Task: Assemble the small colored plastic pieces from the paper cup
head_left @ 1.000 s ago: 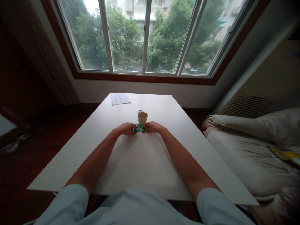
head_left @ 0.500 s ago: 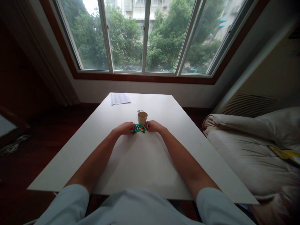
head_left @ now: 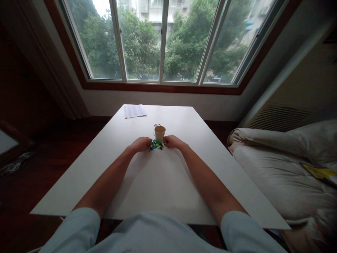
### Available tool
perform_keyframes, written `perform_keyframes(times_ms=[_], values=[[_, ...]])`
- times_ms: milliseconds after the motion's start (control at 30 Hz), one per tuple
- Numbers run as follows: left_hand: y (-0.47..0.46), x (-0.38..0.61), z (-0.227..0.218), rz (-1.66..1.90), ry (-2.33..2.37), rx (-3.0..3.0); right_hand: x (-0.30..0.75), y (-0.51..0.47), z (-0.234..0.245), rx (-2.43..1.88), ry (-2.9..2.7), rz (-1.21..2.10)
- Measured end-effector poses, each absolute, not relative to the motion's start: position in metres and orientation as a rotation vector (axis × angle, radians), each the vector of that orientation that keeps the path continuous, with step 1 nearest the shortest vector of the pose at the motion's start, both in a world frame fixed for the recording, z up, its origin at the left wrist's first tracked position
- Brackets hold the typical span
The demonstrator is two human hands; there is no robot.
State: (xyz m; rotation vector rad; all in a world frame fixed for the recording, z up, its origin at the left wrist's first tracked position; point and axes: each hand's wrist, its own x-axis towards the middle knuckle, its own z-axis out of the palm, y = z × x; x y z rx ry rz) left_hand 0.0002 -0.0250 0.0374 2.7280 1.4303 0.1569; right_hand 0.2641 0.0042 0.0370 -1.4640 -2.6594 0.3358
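A brown paper cup (head_left: 160, 134) stands upright on the white table. Just in front of it lies a pile of small beads or pieces (head_left: 157, 144), green, blue, white and dark; their exact kind is too small to tell. At the pile's left edge is my left hand (head_left: 142, 143), its fingers curled together. On the opposite side my right hand (head_left: 171, 141) has its fingertips pinched beside the pile, close to the cup's lower right. Whatever either hand's fingers hold is too small or hidden to make out.
The white table (head_left: 163, 189) reaches toward the window (head_left: 163, 42). Printed sheets (head_left: 135, 111) lie at its far left corner. A thin dark loop, like a cord (head_left: 157, 125), sits behind the cup. To the right is a padded beige sofa (head_left: 284, 175).
Both hands stay at the sides of the pile with only slight finger movement. A few pieces near the fingertips look shifted. The cup stays in place.
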Motion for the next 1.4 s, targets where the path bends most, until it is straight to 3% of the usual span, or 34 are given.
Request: perform_keyframes(times_ms=[600, 1000, 1400], values=[[-0.03, -0.005, 0.048, -0.013, 1.338, 2.577, 0.286, 0.017, 0.037, -1.502, -2.415, 0.441], [-0.028, -0.003, 0.043, 0.062, 1.294, 2.648, 0.274, 0.022, 0.052, -1.266, -1.868, 0.3], [-0.031, 0.003, 0.043, 0.102, 1.279, 2.664, 0.239, 0.005, 0.054, -1.144, -1.827, 0.286]])
